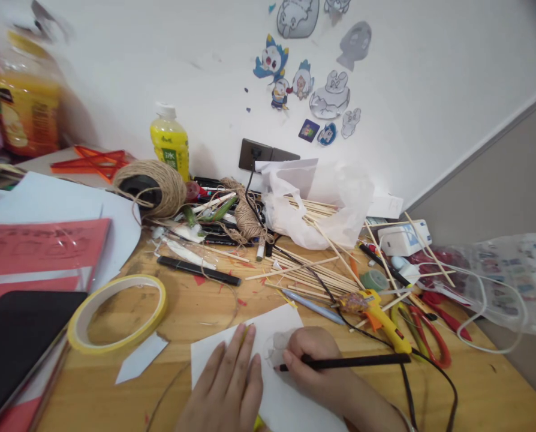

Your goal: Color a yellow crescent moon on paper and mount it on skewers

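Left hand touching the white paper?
Touching. Head view shows the left hand lying flat, palm down, on the white paper, fingers pressed against the sheet with no gap.

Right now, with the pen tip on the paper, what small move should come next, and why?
Probably carry the pen stroke on around the faint round outline. The right hand holds the black pen with its tip on the white paper, beside a lightly drawn curved shape, and the left hand lies flat on the sheet, steadying it.

home craft desk, cartoon stickers (295,78) on wall, twine (153,186), glue gun (380,312), skewers (313,270) etc
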A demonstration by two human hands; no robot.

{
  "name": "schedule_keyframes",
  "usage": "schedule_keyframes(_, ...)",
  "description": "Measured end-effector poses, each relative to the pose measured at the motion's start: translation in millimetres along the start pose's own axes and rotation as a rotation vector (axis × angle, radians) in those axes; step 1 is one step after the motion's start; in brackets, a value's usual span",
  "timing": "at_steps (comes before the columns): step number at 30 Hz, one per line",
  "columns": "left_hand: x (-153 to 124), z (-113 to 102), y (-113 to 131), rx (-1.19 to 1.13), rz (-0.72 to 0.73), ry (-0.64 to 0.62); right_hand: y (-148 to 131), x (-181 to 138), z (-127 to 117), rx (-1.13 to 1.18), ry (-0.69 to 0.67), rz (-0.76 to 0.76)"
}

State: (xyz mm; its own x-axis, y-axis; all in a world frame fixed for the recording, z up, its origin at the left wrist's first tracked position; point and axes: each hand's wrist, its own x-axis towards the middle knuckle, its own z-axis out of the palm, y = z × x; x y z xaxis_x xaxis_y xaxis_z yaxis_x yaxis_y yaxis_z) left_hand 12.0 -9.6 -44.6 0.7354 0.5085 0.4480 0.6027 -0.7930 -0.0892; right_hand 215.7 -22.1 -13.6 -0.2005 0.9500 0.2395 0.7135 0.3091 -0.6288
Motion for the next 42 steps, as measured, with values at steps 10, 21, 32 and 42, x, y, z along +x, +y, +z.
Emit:
schedule_keyframes(10,-1.4,0.5,1.7,-0.006,-0.013,0.005,3.7,-3.6,0.9,-0.029,0.011,-0.003)
schedule_keyframes(21,-0.1,2.9,0.5,-0.003,0.005,0.028,6.1,-5.6,2.1,-0.037,0.040,-0.017)
schedule_keyframes(32,-2.3,4.2,2.0,-0.005,-0.007,0.049,6.6,-5.3,0.5,-0.055,0.098,0.010)
schedule_keyframes(42,-2.8,6.3,1.5,-0.008,0.004,0.076,4.8,-5.0,0.0,-0.086,0.077,-0.057)
